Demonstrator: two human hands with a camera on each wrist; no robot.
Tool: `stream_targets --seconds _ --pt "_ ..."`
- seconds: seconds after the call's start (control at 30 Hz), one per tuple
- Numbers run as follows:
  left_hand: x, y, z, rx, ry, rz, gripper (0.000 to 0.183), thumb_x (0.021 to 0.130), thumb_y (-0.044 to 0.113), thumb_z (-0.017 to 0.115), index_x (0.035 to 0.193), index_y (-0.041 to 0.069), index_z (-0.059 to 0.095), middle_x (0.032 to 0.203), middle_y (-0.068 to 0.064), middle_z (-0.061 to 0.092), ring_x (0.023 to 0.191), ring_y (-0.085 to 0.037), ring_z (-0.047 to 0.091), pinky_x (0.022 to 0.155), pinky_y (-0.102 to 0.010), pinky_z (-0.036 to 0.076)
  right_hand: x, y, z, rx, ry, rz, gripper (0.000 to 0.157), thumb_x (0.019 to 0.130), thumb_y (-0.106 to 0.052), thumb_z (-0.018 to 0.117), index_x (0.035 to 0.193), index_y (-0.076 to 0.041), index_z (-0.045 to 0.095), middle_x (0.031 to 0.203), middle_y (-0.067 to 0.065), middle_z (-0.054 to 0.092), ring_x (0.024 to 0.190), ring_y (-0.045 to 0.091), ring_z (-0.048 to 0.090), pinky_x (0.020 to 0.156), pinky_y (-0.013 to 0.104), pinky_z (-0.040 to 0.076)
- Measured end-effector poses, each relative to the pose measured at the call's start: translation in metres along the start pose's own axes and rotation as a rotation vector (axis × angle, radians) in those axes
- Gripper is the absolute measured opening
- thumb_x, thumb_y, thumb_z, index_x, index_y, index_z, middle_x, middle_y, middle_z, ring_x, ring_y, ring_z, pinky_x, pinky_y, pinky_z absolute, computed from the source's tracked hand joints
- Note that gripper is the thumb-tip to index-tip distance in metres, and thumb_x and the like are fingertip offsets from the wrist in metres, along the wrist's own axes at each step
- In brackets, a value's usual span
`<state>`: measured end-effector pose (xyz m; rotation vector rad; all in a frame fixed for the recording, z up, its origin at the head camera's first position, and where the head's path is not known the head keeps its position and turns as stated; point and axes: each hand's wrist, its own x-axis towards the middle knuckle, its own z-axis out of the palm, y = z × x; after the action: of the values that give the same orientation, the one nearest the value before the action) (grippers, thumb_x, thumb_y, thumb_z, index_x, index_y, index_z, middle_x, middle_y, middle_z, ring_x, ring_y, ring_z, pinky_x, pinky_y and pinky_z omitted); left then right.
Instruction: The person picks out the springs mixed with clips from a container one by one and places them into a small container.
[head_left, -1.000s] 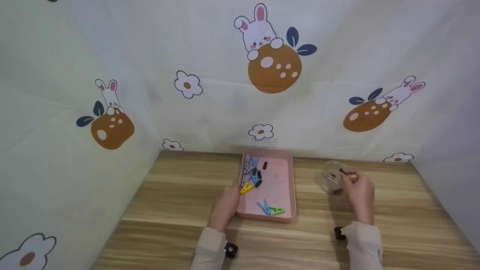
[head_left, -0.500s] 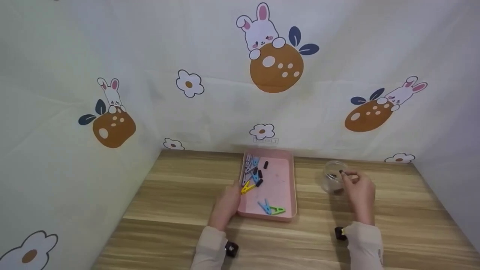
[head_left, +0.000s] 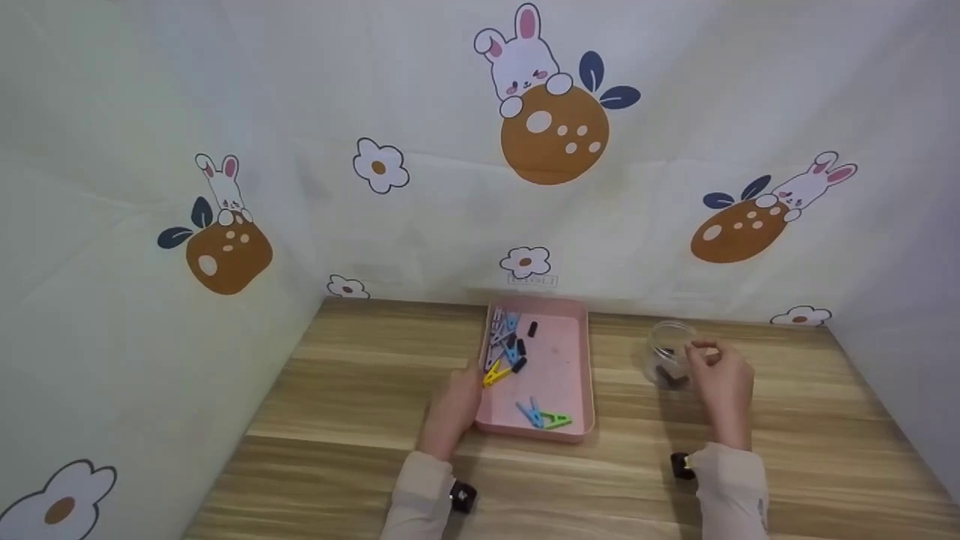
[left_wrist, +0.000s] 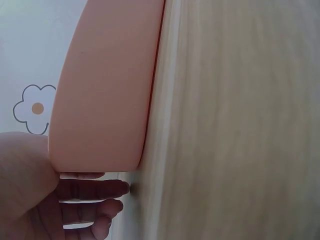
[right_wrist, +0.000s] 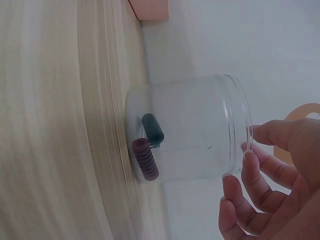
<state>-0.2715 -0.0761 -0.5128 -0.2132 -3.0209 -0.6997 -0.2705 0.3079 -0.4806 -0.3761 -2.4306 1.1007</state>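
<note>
My left hand [head_left: 456,405] holds the left side of a pink tray [head_left: 589,375]. In the left wrist view, its loosely curled fingers [left_wrist: 92,190] show past the tray's corner; its thumb is hidden. My right hand [head_left: 724,382] is at the mouth of a clear round jar [head_left: 652,367], with no piece visible between the fingertips. The right wrist view has its thumb and fingers bent loosely around the rim. Inside the jar, at the bottom, lie a dark green ribbed cylinder [right_wrist: 152,129] and a dark red ribbed one [right_wrist: 146,160].
Purple, blue and yellow clothespins [head_left: 496,372] lie along the tray's left side, among several small black cylinders [head_left: 532,329]. A blue clothespin [head_left: 531,414] and a green one [head_left: 555,420] lie near its front. Behind the wooden table [head_left: 337,405] hangs a printed cloth [head_left: 435,225].
The small dark cylinder pinched in my right fingers has been let go and now lies in the jar. My left hand stays at the tray.
</note>
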Motion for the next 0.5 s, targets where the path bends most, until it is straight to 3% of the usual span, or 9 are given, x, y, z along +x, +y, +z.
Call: stream_targets --seconds 0.3,0.5 --pt "0.0016 0.0001 0.0 -0.04 -0.026 -0.041 0.022 0.113 0.014 0.044 0.118 0.001 0.062 0.088 -0.012 0.064 0.067 -0.02 0.053 0.056 -0.034 0.048 -0.0012 -0.006 -0.0026 0.011 0.01 -0.012 0.03 0.102 -0.023 0.067 0.116 0.003 0.074 0.084 0.02 0.073 0.058 0.012 0.055 0.05 0.025 0.043" --pt "-0.0004 0.0014 -0.0001 -0.014 0.006 -0.008 0.021 0.112 0.011 0.046 0.118 0.001 0.062 0.086 -0.011 0.064 0.066 -0.019 0.053 0.055 -0.034 0.049 -0.0022 -0.0099 -0.005 0.021 0.029 -0.025 0.029 0.102 -0.022 0.067 0.115 0.003 0.075 0.084 0.02 0.072 0.057 0.011 0.055 0.05 0.025 0.043"
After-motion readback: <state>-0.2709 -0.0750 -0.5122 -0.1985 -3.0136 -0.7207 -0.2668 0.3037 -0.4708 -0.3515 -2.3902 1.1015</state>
